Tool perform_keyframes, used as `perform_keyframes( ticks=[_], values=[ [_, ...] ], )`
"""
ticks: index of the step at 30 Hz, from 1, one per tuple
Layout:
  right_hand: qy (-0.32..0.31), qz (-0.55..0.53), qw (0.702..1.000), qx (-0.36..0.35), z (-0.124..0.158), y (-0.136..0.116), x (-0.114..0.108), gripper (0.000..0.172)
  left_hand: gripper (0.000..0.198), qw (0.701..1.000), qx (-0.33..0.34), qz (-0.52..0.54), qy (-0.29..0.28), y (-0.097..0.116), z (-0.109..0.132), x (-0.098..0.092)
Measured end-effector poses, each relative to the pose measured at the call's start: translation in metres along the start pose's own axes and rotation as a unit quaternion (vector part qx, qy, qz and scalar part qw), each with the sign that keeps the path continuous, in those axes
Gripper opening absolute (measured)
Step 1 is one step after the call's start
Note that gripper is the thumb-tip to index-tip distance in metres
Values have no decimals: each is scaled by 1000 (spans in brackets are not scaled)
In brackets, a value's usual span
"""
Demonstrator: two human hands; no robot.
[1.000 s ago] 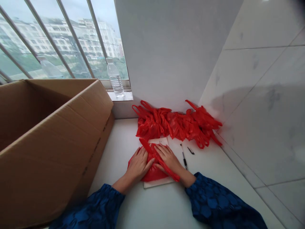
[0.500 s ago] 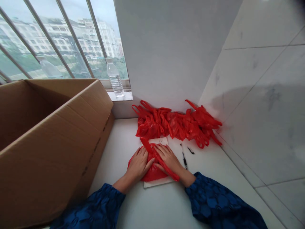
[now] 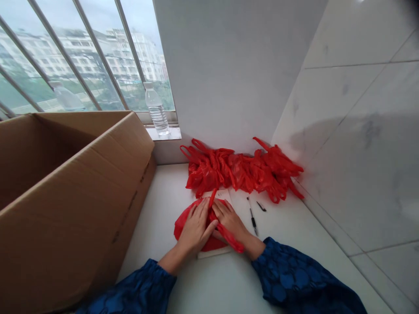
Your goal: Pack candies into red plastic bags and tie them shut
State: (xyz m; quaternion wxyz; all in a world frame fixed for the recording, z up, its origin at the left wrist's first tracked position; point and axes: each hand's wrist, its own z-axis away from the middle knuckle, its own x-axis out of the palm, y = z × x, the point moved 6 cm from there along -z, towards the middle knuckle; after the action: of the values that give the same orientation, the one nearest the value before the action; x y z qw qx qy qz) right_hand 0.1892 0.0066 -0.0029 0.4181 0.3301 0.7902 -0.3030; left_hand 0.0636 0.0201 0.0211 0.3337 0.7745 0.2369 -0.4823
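A red plastic bag (image 3: 183,219) lies crumpled on top of a white paper booklet (image 3: 225,195) in front of me. My left hand (image 3: 195,224) rests on the bag's left and middle part, fingers stretched out, thumb reaching toward the other hand. My right hand (image 3: 231,221) lies on the bag's right part with its fingers extended. One handle sticks up between the two hands, and another strip passes down over the right hand toward the wrist. Much of the bag is hidden beneath my hands.
Several red plastic bags (image 3: 240,168) are bunched in a row along the wall. Right of the booklet lie a pen (image 3: 252,217) and its black cap (image 3: 261,206). A large open cardboard box (image 3: 108,187) stands at left. On the windowsill is a clear water bottle (image 3: 157,111).
My left hand has slid right and inward across the bag, nearer the right hand. More of the bag's left side shows, and its upper handle has tipped upright.
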Motion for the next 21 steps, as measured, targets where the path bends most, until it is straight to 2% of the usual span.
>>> perform_keyframes(
  ticks=[4,12,15,17,19,21],
  values=[
    [-21,-13,999,22,0,2,12,80,68,1000,0,2,-1,0,0,15],
    [-18,-26,999,40,-2,0,4,74,64,1000,-5,18,16,-3,-1,16],
    [20,-64,997,44,-2,1,-8,65,60,999,-1,33,26,-2,-1,10],
    [54,-84,993,57,-1,2,-21,50,61,998,1,44,39,-2,3,2],
    [90,-104,987,79,1,1,-39,35,67,997,11,57,52,1,9,-8],
    [119,-135,979,92,3,-7,-58,28,82,995,23,73,65,8,16,-18]
  ],
)
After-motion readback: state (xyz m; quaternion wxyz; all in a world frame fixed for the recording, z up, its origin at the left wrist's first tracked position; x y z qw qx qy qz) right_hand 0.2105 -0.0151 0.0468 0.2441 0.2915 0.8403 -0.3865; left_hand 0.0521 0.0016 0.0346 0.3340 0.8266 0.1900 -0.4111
